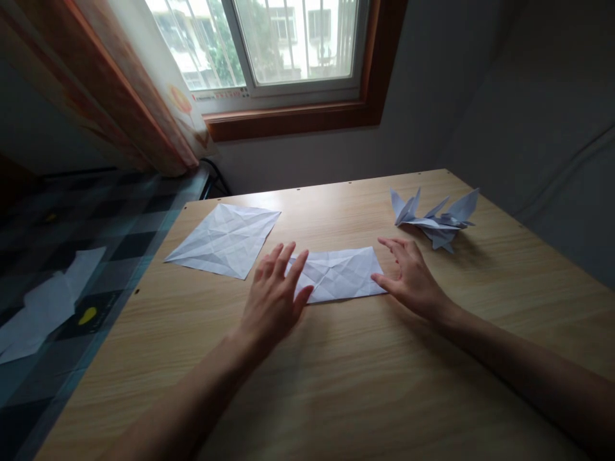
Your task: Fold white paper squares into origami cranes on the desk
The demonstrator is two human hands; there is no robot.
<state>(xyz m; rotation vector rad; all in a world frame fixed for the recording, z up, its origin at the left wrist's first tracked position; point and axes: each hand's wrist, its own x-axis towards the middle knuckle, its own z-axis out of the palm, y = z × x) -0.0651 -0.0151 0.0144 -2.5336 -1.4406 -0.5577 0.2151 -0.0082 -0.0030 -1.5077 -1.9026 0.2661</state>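
Note:
A white sheet of paper, folded into a rectangle and marked with creases, lies flat on the wooden table between my hands. Over its left end rests my left hand, fingers spread and covering that edge. My right hand is at the right end, its thumb on or just over the paper's corner and its other fingers stretched out. Neither hand is closed round anything. To the left lies a second creased white sheet, unfolded, with its corners pointing outward.
Folded white paper figures with pointed wings stand at the table's back right. The wooden table has a far edge below the window. Left of it, more white paper lies on a checked cloth, beside a curtain.

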